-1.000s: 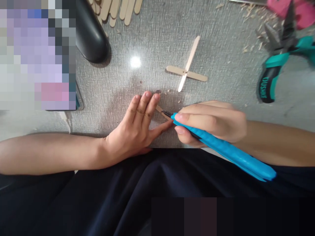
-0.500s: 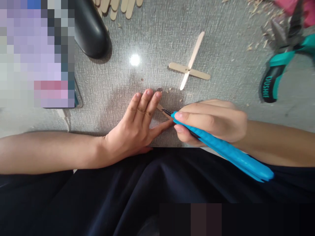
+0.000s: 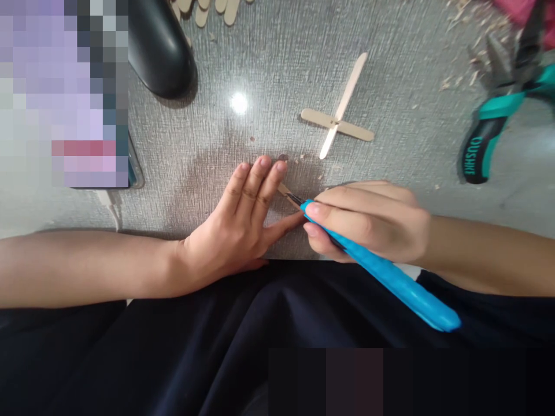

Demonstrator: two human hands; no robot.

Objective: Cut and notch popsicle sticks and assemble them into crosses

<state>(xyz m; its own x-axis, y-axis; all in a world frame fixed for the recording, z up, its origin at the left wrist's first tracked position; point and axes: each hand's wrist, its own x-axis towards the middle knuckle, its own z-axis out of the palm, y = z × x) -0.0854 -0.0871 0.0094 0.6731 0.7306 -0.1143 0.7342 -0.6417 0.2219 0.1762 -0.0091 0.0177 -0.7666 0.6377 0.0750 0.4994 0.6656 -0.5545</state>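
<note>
Blue plastic utility knife (image 3: 390,277) set against a thin wooden stick (image 3: 284,189) on a grey textured table (image 3: 269,86).
Clamped round the knife's handle, the right hand (image 3: 368,219) rests the blade tip on the stick. The left hand (image 3: 243,225) lies flat, fingers straight, pressing the stick's left end. Beyond the stick lies a cross of two wooden sticks (image 3: 337,118), and far right of it are teal-handled pliers (image 3: 481,144).

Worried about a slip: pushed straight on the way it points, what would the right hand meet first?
The right hand aims its blue knife up-left at the small wooden strip; right beyond lie the fingers of the left hand pinning it. Depth is unclear, but they look in line.
</note>
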